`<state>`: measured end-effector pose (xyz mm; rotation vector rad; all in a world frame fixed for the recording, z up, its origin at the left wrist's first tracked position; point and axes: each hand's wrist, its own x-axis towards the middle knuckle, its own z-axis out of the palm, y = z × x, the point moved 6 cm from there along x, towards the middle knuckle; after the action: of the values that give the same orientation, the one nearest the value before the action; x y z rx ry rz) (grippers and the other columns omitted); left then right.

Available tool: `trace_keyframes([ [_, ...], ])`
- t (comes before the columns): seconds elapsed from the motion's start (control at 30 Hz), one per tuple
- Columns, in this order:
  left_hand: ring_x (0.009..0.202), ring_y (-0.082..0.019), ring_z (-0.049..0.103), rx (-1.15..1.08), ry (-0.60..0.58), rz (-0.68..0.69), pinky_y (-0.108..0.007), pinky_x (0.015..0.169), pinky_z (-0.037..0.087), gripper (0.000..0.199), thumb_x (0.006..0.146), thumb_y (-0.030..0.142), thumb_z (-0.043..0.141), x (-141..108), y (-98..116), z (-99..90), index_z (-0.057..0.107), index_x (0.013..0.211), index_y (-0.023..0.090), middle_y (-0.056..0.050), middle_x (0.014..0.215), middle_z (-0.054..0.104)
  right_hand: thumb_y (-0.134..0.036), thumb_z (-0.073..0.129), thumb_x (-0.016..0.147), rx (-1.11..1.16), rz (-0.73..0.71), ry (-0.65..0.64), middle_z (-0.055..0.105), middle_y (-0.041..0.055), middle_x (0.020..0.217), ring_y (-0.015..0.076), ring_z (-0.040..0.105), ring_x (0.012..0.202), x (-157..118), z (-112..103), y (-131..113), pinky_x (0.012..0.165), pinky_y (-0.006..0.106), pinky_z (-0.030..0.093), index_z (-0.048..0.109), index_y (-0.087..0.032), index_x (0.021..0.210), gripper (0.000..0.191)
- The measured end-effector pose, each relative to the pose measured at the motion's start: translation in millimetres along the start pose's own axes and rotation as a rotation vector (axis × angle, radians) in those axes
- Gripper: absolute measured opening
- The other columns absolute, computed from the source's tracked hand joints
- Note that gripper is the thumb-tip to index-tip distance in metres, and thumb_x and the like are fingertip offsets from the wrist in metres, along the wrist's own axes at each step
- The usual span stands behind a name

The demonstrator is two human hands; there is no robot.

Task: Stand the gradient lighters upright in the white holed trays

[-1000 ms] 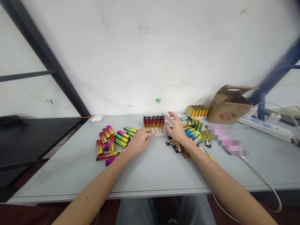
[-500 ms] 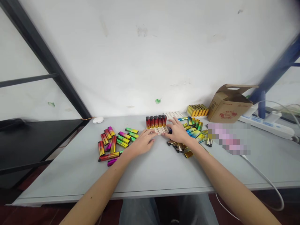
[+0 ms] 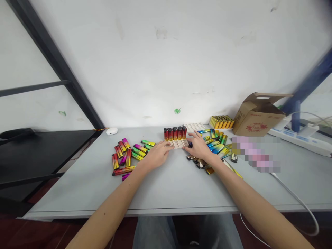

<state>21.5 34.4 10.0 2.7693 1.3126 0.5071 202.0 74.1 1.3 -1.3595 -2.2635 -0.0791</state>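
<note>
your left hand [image 3: 157, 154] rests its fingers on the near edge of a beige honeycomb tray [image 3: 178, 144] carrying five upright red-and-gold lighters [image 3: 175, 133]. your right hand [image 3: 198, 146] sits just right of the tray, a dark lighter end [image 3: 190, 145] by its fingers, grip impossible to tell. loose gradient lighters [image 3: 124, 154] lie left of the tray, more loose lighters [image 3: 215, 147] right of it, on the desk [image 3: 168, 193].

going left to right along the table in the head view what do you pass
white device → loose lighters → left hand → tray → right hand → yellow lighters → cardboard box → power strip
</note>
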Motion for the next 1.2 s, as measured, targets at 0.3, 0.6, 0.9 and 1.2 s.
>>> trace_keyframes([
  [0.3, 0.121, -0.022, 0.052, -0.015, -0.037, 0.052, -0.039, 0.104, 0.042, 0.048, 0.088, 0.009, 0.037, -3, -5, -2.3, 0.060, 0.127, 0.025, -0.007, 0.133, 0.055, -0.044, 0.062, 0.082, 0.015, 0.014, -0.012, 0.062, 0.0173, 0.116, 0.0334, 0.041, 0.129, 0, -1, 1, 0.109, 0.048, 0.033, 0.071, -0.014, 0.091, 0.033],
  [0.6, 0.125, -0.023, 0.051, -0.043, -0.098, 0.010, -0.040, 0.106, 0.041, 0.045, 0.091, 0.017, 0.039, -6, -6, -8.0, 0.055, 0.132, 0.024, -0.008, 0.139, 0.051, -0.042, 0.060, 0.084, 0.009, -0.027, -0.023, 0.063, 0.0153, 0.116, 0.0326, 0.044, 0.126, -1, -3, -1, 0.109, 0.047, 0.033, 0.071, -0.014, 0.098, 0.033],
  [0.9, 0.127, -0.021, 0.050, -0.134, -0.139, -0.035, -0.037, 0.108, 0.040, 0.043, 0.095, 0.029, 0.039, -12, -17, -8.7, 0.052, 0.136, 0.027, -0.006, 0.145, 0.045, -0.042, 0.058, 0.086, 0.006, -0.008, -0.030, 0.061, 0.0127, 0.121, 0.0330, 0.041, 0.128, -2, 3, 2, 0.105, 0.047, 0.036, 0.069, -0.017, 0.104, 0.033],
  [1.2, 0.134, -0.023, 0.042, -0.120, -0.100, 0.006, -0.039, 0.111, 0.035, 0.043, 0.096, 0.034, 0.040, -10, -13, -3.7, 0.053, 0.136, 0.025, -0.007, 0.148, 0.043, -0.036, 0.055, 0.088, 0.028, 0.018, -0.025, 0.065, 0.0126, 0.113, 0.0300, 0.051, 0.114, -1, 1, 2, 0.097, 0.043, 0.040, 0.069, -0.017, 0.104, 0.029],
])
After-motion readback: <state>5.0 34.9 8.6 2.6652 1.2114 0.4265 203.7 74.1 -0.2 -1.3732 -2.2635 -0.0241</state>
